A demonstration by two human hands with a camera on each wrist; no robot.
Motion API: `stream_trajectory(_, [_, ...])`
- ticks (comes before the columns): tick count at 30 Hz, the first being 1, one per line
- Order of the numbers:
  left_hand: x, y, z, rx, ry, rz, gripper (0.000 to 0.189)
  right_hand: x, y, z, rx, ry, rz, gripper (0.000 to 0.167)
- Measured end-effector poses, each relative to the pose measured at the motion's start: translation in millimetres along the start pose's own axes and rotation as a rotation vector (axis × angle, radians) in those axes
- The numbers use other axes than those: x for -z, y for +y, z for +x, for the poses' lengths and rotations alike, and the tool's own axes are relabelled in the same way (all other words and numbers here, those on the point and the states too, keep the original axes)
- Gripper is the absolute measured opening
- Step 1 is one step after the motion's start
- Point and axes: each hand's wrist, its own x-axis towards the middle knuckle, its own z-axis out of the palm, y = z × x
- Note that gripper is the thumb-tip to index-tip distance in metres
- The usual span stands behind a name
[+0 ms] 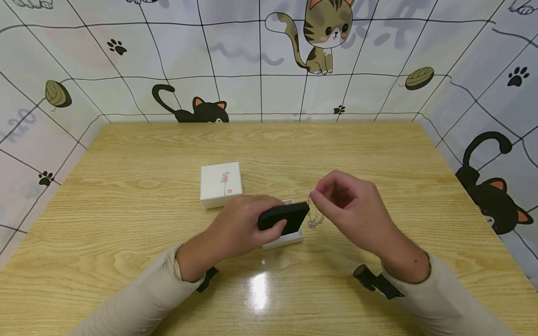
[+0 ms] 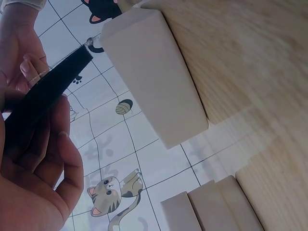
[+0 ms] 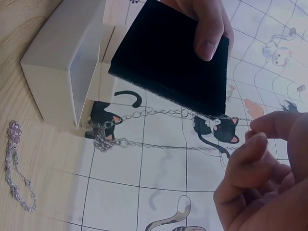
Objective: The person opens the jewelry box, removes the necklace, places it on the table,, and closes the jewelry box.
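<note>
My left hand (image 1: 237,226) grips a flat black pad (image 1: 292,215) with its thumb across the near face, tilted above an open white box (image 1: 286,240). To the right, my right hand (image 1: 355,210) pinches a thin silver chain (image 3: 159,111) between thumb and fingertips. The chain hangs in two strands past the pad's lower edge, with a sparkling cluster (image 3: 103,143) at its low end. In the right wrist view, a silver bracelet (image 3: 19,187) with a pinkish flower-like piece lies looped on the table. My left hand partly covers the open box.
A white lid (image 1: 220,184) printed with a pink flower sits on the wooden table (image 1: 126,214), behind my left hand and left of the open box. Cat-patterned white sheeting (image 1: 235,60) stands around the table's back and sides.
</note>
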Motion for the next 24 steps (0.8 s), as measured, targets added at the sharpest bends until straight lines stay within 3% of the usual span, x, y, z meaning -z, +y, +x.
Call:
stream_trajectory(16, [-0.3, 0.5, -0.2, -0.006, 0.009, 0.001, 0.017, -0.2, 1.6, -0.2, 0.029, 0.079, -0.07, 0.009])
stream_trajectory(24, [0.3, 1.2, -0.1, 0.008, 0.001, -0.003, 0.017, -0.3, 1.9, 0.0, 0.034, 0.075, -0.072, 0.008])
